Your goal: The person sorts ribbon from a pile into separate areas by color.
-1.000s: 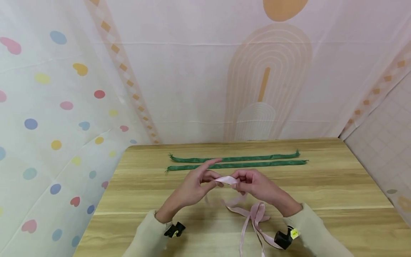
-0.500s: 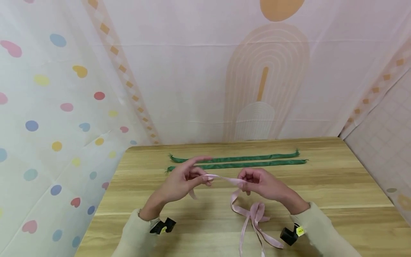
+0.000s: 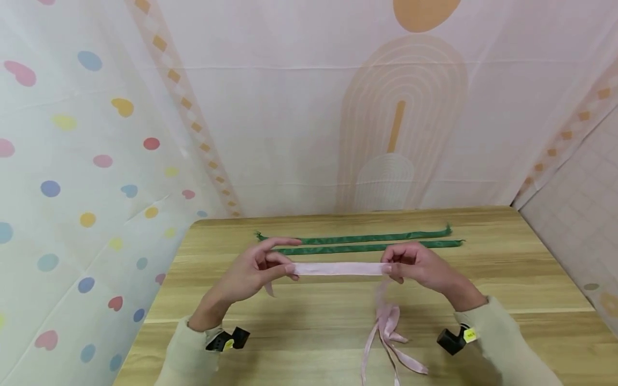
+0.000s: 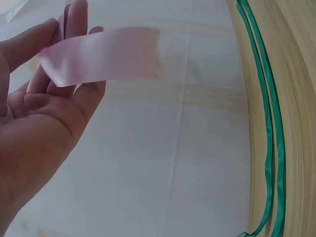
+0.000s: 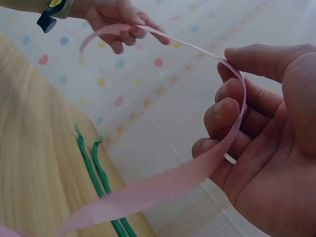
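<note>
Hands have moved apart vs a sec ago: they were close together mid-table w/ the pink ribbon (image 3: pixel 338 268) bunched between them; now a flat stretch of it runs taut & level between both hands, above the tabletop (image 3: pixel 507 279), roughly mid-way between front and back edges. Looks like the strip is being pulled straight/smoothed, or measured off, before any further shaping.

L hand (image 3: pixel 260 268): thumb and curled fingers pinch the ribbon's left end, index finger held out straight; a short tail hangs below the pinch. Wrist view shows the end lying across the fingers (image 4: pixel 74 29).

R hand (image 3: pixel 417 265): fingers curled, ribbon passing between thumb and fingers (image 5: pixel 222 111); the rest drops down to a loose pile of pink loops (image 3: pixel 388 332) near the front edge.

Two green ribbons (image 3: pixel 362 242) lie side by side along the back edge, same spot as before, untouched.

Hard to tell: exact grip at the R pinch from the head view, knuckles cover it. Pink tails run off the bottom of frame, so full length unknown; can't tell if the pile is knotted or just heaped. L wrist view crops the ribbon's run; the L ends of the greens sit behind the L hand.
</note>
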